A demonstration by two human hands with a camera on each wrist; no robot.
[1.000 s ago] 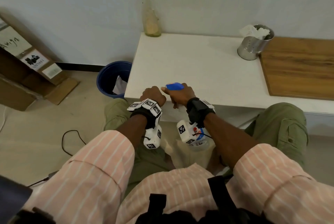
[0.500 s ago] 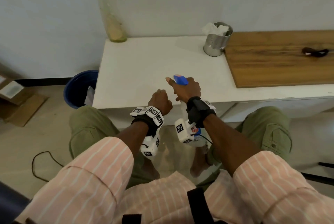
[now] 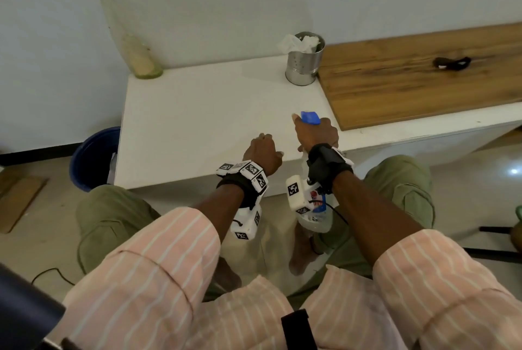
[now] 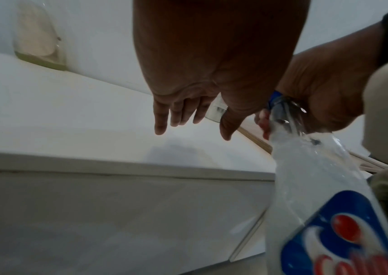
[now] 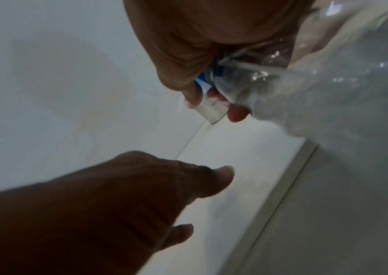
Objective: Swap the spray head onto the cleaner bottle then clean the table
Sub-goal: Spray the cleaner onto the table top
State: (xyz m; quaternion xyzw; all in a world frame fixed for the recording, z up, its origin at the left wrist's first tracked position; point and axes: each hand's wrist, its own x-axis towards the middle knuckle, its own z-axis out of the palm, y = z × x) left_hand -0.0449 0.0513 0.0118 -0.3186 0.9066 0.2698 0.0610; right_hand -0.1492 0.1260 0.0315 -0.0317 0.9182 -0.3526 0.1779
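We hold the bottle (image 3: pixel 316 217) by its neck in our right hand (image 3: pixel 316 135), a little right of the middle of the head view. The fingers are curled around the neck, and the blue spray head (image 3: pixel 310 117) shows above the knuckles, so the swap seems already done. The body of the bottle hangs below the wrist, in front of the edge of the table (image 3: pixel 197 112), not on it. Our left hand (image 3: pixel 262 152) is just beside, at the near edge of the table; its fingers are loosely straight and it holds nothing.

What could go wrong from here, as we judge it:

- The bottle hangs over the floor, between our knees. If the grip on the neck slips, it falls down, not on the table.
- We cannot see if the spray head is screwed fully. If it is loose, the liquid can leak at the neck when we tilt the bottle.
- The nozzle direction is hidden by the hand. A spray too far to the right can wet the wooden board (image 3: pixel 423 73) instead of the white top.
- The tin (image 3: pixel 303 64) with tissue stands at the upper middle, well apart from both hands. A hasty reach for tissue can knock it over.
- A second bottle (image 3: pixel 142 58) stands at the upper left corner of the table, near the wall; a wide wipe can push it off.
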